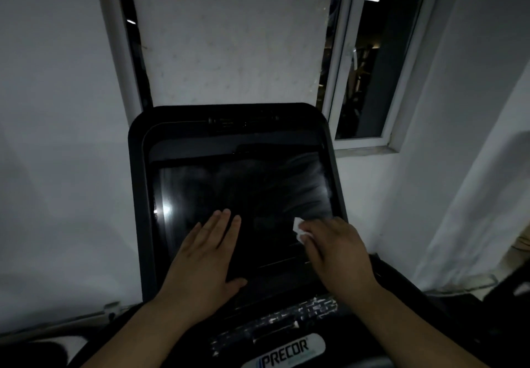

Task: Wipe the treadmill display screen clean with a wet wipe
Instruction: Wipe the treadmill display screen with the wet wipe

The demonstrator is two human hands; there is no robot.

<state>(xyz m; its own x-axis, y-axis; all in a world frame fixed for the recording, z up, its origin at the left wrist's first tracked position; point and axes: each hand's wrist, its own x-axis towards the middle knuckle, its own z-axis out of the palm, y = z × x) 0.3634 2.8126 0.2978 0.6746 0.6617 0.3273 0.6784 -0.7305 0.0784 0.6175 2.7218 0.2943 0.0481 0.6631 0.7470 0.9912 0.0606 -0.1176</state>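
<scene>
wiping the treadmill screen (243, 195)
right hand (335, 250) presses the limp wet wipe (298, 228) at four o'clock, fingers curled over it; left hand (206, 253) flat, steadying slick glass.

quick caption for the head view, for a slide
Right hand presses a wet wipe on the dark treadmill screen; left hand rests flat beside it.

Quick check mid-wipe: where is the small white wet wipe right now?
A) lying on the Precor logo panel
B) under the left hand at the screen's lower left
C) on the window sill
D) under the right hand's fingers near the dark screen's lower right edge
D: the small white wet wipe pokes out from under the right hand near the lower right of the dark treadmill screen, while the left hand lies flat, holding nothing.
</scene>
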